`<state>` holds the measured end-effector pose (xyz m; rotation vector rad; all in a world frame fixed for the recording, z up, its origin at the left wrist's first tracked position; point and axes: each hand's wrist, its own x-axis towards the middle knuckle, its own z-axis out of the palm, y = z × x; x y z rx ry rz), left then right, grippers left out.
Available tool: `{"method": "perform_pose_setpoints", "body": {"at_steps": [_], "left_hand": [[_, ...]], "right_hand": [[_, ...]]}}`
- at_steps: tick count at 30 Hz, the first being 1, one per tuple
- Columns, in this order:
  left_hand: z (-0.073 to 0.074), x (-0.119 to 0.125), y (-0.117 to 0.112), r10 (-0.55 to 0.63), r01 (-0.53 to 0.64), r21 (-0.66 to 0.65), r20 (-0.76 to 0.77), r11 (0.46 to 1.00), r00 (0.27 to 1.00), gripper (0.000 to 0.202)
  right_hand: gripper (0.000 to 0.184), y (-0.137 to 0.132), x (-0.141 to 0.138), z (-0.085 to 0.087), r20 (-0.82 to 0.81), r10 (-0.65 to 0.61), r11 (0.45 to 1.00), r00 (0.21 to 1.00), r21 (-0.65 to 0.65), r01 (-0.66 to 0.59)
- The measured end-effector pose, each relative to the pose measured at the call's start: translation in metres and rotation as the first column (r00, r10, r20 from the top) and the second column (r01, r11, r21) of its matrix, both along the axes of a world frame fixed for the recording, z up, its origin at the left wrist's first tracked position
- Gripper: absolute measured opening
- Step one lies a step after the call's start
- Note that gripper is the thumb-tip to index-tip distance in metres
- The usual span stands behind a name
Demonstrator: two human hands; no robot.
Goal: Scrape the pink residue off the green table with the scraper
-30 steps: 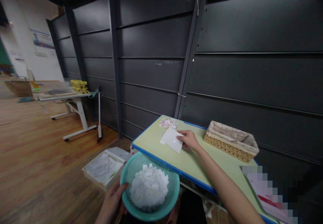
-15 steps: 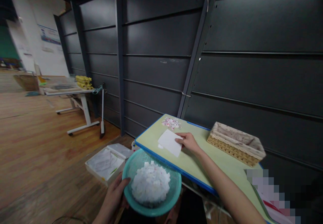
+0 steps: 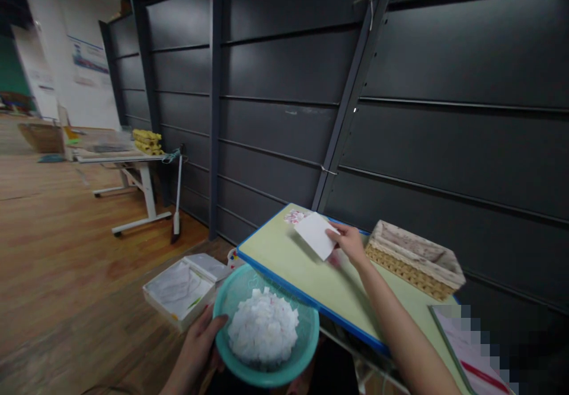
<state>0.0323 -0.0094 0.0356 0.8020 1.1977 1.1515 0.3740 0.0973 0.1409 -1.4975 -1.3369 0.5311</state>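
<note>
Two things we held. Beside the table (image 3: 275,252), our left hand (image 3: 201,338) gripped a green bowl (image 3: 244,281) of white scraps (image 3: 264,331); over the table, our right hand (image 3: 352,244) pinched a white card (image 3: 315,235).

Workshop-like room: dark panelled partition (image 3: 275,128), wheeled table (image 3: 115,159), wooden floor (image 3: 57,247)

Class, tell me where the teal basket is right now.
In the head view, the teal basket sits low, just left of centre, its rim gripped by the left hand, beside the table's blue edge.
</note>
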Motion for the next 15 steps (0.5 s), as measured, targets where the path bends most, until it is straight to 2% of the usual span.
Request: {"method": "perform_pose_setpoints", "body": {"at_steps": [1,3,7,12,15], "left_hand": [[-0.001,0.0,0.0,-0.002,0.002,0.008,0.007,1.0,1.0,0.079],[-0.001,0.001,0.0,-0.014,0.013,0.033,0.016,0.999,1.0,0.081],[0.004,0.003,-0.003,-0.013,0.013,0.034,-0.004,0.999,1.0,0.079],[0.015,0.004,-0.008,0.004,-0.003,0.032,-0.03,0.999,1.0,0.07],[0.012,0.003,-0.008,-0.01,0.011,0.039,-0.023,0.999,1.0,0.068]], "right_hand": [[0.048,0.002,0.009,0.004,0.071,-0.09,0.996,0.993,-0.007,0.091],[0.043,0.003,0.021,0.007,0.219,-0.178,0.98,0.959,-0.051,0.193],[0.038,0.004,0.021,-0.001,0.403,-0.156,0.976,0.902,-0.079,0.204],[0.04,0.007,0.013,-0.008,0.453,-0.149,0.979,0.879,-0.054,0.194],[0.041,0.007,0.013,-0.006,0.413,-0.154,0.978,0.897,-0.065,0.198]]}}
